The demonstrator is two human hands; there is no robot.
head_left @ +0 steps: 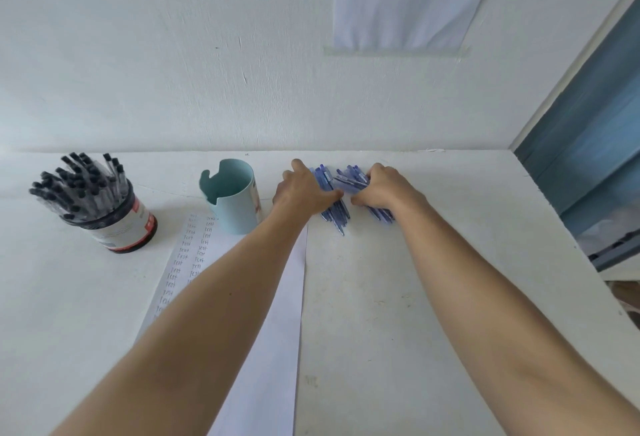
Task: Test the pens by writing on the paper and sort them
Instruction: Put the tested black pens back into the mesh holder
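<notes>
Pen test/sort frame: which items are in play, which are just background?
In play: blue pens, with left hand and right hand on them; paper with written test marks; teal cup; tub of black pens.
Background: white sheet on the wall; blue frame at right.

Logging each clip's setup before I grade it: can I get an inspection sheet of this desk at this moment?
Surface: white table, a few faint marks.
Job's things: blue pens heaped near the wall; tub of black-capped pens at far left; paper with columns of "test"; pale blue pen holder, no pens seen inside.
Clutter: nothing seen.
Hands: left hand lies on the blue pens, grip unclear; right hand curls round a bunch of them.
Cables: nothing seen.
Surroundings: white wall with a taped sheet; blue frame at right.
</notes>
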